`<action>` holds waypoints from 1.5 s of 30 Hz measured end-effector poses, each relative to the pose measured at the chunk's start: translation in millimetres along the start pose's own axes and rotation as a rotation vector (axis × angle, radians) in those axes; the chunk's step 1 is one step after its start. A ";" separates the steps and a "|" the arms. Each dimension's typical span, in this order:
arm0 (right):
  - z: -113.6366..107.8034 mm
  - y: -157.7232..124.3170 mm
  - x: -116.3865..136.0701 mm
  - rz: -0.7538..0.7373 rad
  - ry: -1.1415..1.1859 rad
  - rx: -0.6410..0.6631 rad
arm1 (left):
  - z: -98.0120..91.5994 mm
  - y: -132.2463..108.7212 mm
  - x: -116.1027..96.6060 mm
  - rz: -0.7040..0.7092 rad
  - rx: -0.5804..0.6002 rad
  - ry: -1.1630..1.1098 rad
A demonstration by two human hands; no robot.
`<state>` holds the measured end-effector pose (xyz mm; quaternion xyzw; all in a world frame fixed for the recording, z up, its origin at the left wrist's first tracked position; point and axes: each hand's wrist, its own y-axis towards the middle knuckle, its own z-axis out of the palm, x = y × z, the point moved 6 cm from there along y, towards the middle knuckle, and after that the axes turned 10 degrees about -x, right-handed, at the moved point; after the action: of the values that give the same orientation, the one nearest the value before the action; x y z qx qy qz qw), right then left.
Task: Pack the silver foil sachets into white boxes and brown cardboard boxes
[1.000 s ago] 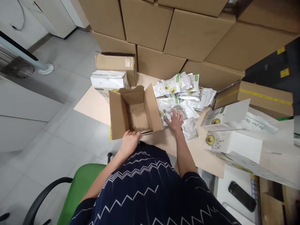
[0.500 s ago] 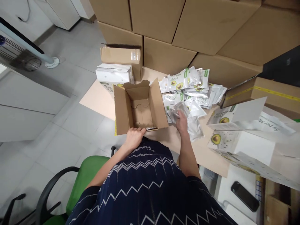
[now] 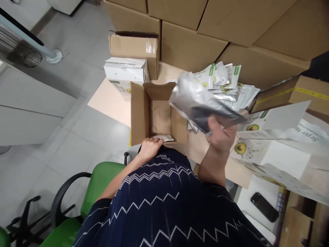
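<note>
A silver pouch (image 3: 191, 97), likely light, soft and slippery, best gripped firmly by an edge, is raised in the right hand's (image 3: 222, 135) grasp, before piled printed pouches (image 3: 228, 91) on the table (image 3: 109, 104). The left hand (image 3: 151, 148) grips the near edge of an open carton (image 3: 137, 115); a printed packet (image 3: 167, 138) lies inside, near those fingers.

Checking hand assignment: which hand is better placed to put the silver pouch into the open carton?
Likely the right hand: it grips the silver pouch, whose far end overlaps the open carton in this view. The left hand is at the carton's near edge, away from the pouch.
</note>
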<state>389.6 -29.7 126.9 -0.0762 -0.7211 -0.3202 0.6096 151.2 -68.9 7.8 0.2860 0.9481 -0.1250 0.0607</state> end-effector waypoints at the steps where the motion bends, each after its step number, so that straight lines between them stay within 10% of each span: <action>1: 14.6 -3.7 8.2 -0.024 -0.053 0.207 | 0.1 0.1 0.2 -0.001 -0.001 0.000; 5: 74.6 -32.1 9.9 -0.119 -0.272 0.941 | 1.0 0.4 -0.4 0.013 -0.008 0.023; 10: 126.4 -62.8 -29.3 -0.160 -0.674 1.237 | 2.5 0.9 -1.4 0.015 -0.023 0.018; 18: 131.0 -61.9 -26.0 -0.132 -0.789 1.361 | 0.1 2.2 0.7 -0.009 -0.035 -0.028; 25: 123.9 -53.5 25.0 -0.249 -0.945 1.138 | 3.7 3.3 1.2 -0.015 -0.026 -0.002; 35: 157.9 -91.9 -77.3 -0.023 -0.969 1.382 | -1.1 4.0 0.0 -0.009 -0.064 0.029; 45: 148.5 -95.7 -68.7 0.013 -0.729 1.445 | -11.9 6.1 16.1 -0.163 -0.292 -0.075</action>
<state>235.3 -3.1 20.2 0.2330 -0.9028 0.2735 0.2365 140.7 -52.3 15.1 0.1915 0.9733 -0.0012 0.1265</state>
